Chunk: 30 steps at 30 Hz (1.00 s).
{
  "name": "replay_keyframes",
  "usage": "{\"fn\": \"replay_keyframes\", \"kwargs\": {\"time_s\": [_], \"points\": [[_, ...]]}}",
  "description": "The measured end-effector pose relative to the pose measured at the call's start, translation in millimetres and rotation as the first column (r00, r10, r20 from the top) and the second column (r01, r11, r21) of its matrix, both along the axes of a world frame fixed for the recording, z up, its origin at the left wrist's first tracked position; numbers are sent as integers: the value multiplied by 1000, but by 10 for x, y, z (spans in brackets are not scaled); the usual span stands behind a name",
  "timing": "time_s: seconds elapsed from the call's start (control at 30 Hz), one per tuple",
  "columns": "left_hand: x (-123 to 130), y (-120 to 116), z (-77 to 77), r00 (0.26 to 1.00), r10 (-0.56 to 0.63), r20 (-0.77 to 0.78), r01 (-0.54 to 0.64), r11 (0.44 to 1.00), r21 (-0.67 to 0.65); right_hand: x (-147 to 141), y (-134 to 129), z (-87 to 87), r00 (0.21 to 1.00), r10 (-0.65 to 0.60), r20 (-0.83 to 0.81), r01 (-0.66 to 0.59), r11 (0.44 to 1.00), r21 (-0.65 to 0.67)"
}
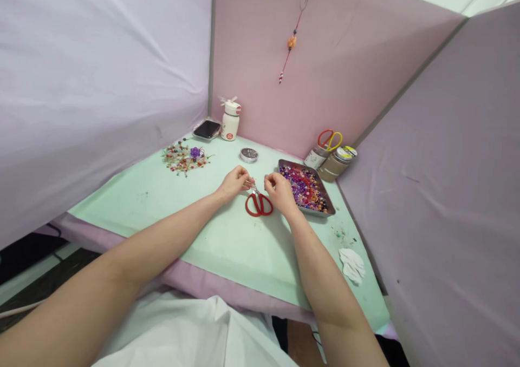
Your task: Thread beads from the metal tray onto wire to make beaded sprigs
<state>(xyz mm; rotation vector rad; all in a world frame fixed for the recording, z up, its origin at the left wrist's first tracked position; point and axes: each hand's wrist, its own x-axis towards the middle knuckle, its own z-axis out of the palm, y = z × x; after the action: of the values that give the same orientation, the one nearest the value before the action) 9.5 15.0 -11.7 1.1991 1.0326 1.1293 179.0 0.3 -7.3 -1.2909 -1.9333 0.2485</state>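
Note:
My left hand [236,182] is pinched above the table, with something small and pale at its fingertips, too fine to name. A short way to its right, my right hand [278,187] is closed in a pinch as well; whatever its fingers hold is hidden. Red-handled scissors [259,204] lie on the table between and just below both hands, their blades pointing away and partly covered. Close beyond my right hand stands a dark square tray [331,211] heaped with purple, red and orange beads [303,185].
A round tin [249,155] sits past my hands. At left lies a pile of strung beads [184,157]; behind it are a phone [207,130] and a white bottle [230,120]. Jars [338,163] with scissors stand back right, a crumpled white cloth [352,266] nearer. A beaded string [291,42] hangs on the wall.

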Motion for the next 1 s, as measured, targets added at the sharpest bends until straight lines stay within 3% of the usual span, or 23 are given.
{"fn": "replay_keyframes", "kwargs": {"time_s": [0.3, 0.5, 0.63, 0.77, 0.93, 1.0], "points": [[-48, 96, -40, 974, 202, 105, -201, 979, -23, -15, 0, 48, 988, -103, -117, 107, 994, 26], [-50, 61, 1, 966, 204, 159, -200, 979, -41, -32, -8, 54, 966, -67, -251, 59, 997, -39], [-58, 33, 29, 969, 175, 174, -165, 984, -69, -30, -2, 53, 905, -57, -422, 7, 993, -118], [-68, 31, 31, 965, 166, 204, -146, 983, -109, -58, 14, 41, 763, -65, -643, -112, 967, -230], [-88, 53, 40, 904, 63, 422, 23, 980, -195, -126, 4, 61, 388, -33, -921, -438, 873, -216], [-107, 60, 52, 863, 5, 505, 117, 971, -209, -149, -7, 76, 295, -59, -954, -508, 835, -209]]}}
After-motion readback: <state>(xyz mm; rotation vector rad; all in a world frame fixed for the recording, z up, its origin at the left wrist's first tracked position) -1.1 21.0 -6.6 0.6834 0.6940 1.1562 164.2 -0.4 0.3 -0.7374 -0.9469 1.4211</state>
